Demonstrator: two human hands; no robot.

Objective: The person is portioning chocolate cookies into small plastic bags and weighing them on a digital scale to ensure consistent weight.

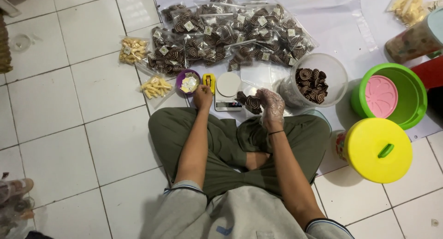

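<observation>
**Floor packing station: hands and nearby items**

Right hand (272, 105): wears a thin clear glove; fingers (266, 97) curled and closed on a clear bag of brown spiral biscuits (249, 102), held just above the near edge of the small white kitchen scale (228, 90). A dark band circles the wrist.

Left hand (202, 96): bare; fingertips bunched together at the near rim of the purple bowl (180, 82), which holds small square labels. Whether a label is pinched cannot be told.

Between the two hands: the scale, with a small yellow object (209, 80) just beyond the left fingers.

Beyond the fingers: a heap of sealed biscuit bags (230, 31) on a white sheet (346, 17).

Right of the gloved fingers: a clear tub of loose spiral biscuits (316, 80), then a green bucket (408, 89) with a pink lid inside, and a yellow lid (376, 149) nearer the person.

Left of the bare fingers: two bags of pale sticks (156, 87).
</observation>
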